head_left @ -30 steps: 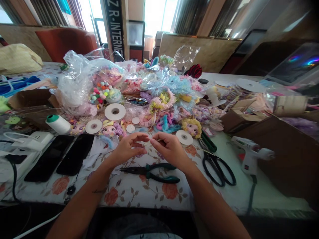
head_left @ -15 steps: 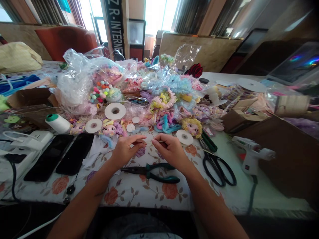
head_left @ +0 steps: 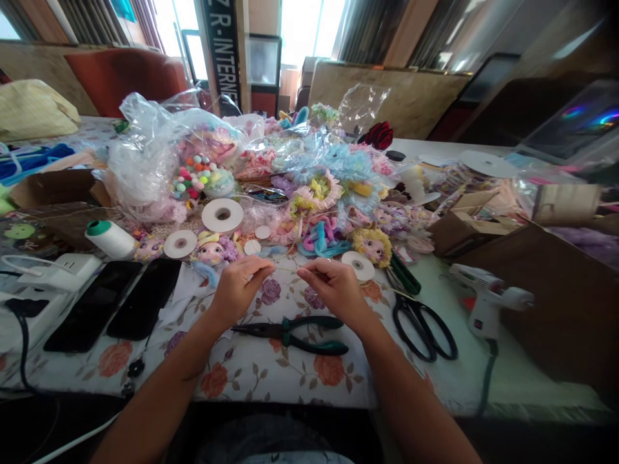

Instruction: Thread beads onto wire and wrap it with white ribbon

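Observation:
A thin pale-gold strand [head_left: 286, 269] stretches across the short space separating my hands; whether it is wire or cord I cannot tell. My left hand [head_left: 242, 283] pinches one end between thumb and fingers. Thumb and forefinger of my right hand [head_left: 331, 287] are closed on the other end. Below them lie long-nose pliers [head_left: 285, 330] with dark green handles, jaws pointing left. A white ribbon spool [head_left: 358, 265] rests just beyond my right hand, beside a yellow-haired doll face [head_left: 371, 247]. Another doll face [head_left: 213, 248] sits past my left hand.
Black scissors [head_left: 422, 325] and a glue gun [head_left: 488, 296] lie at the right, near a cardboard box [head_left: 541, 283]. Two phones [head_left: 94, 306] and a power strip [head_left: 43, 303] fill the left. A heap of plastic-wrapped trimmings [head_left: 300, 151] covers the back.
My hands have moved slightly apart, the left one shifting left, and the strand now shows stretched between them. The pliers and other things stay where they were.

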Tool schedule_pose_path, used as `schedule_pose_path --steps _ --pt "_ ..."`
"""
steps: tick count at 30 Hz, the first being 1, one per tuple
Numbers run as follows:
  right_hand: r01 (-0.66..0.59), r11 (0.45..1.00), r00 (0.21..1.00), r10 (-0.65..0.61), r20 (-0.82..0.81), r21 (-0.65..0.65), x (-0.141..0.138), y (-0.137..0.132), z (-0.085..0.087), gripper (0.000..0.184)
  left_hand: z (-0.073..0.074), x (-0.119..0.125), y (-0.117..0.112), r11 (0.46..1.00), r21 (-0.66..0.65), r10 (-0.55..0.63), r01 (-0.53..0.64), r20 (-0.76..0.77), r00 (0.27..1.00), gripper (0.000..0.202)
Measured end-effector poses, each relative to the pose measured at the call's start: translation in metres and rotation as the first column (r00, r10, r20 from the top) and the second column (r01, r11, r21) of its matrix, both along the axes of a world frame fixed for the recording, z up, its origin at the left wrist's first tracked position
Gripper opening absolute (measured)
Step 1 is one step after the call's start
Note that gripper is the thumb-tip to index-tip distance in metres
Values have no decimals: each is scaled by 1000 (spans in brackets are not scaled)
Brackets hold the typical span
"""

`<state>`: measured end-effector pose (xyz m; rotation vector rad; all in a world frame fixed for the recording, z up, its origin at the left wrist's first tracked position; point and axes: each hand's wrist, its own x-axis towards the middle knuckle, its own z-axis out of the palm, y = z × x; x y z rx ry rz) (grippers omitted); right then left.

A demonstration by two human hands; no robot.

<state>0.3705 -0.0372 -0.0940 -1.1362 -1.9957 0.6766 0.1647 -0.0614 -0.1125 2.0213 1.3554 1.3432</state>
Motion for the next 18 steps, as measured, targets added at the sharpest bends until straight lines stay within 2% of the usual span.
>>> schedule_pose_path --steps 2,5,8,10,12,18 --pt "13 1000 1000 -13 -13 -16 9 4 4 31 4 -5 2 995 -51 91 -88 59 994 15" --pt "79 996 994 -82 -73 -49 31 12 14 31 7 -18 7 963 -194 242 -188 311 919 14" --pt "180 982 977 -184 -105 -54 57 19 25 29 9 -33 14 948 -264 309 -179 623 719 13" --pt "220 975 970 -223 -100 -40 73 24 29 27 9 -41 18 947 -272 320 -171 745 586 16" --pt "229 973 970 -230 -80 -32 86 30 30 25 10 -46 19 944 -277 330 -178 792 514 19" --pt "269 962 962 -270 -28 -46 112 49 18 26 13 -50 20 927 -283 366 -248 831 419 17"
